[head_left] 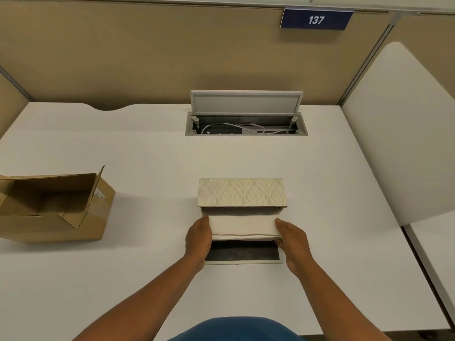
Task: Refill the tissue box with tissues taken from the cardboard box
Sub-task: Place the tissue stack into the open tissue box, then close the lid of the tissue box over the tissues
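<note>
The leaf-patterned beige tissue box (242,192), near the desk's (123,279) front edge, lies with its open side toward the person so that the left hand (198,239) and right hand (293,243), clasping the white folded tissue stack (242,226) by its ends, can slide it in.

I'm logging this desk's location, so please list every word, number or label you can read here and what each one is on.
"137" in white on the blue sign fixed at the top of the tan partition wall.
A small white sticker on the flap of the cardboard box: its print is too small to read.
The tissue box shows only a leaf pattern, no text.
</note>
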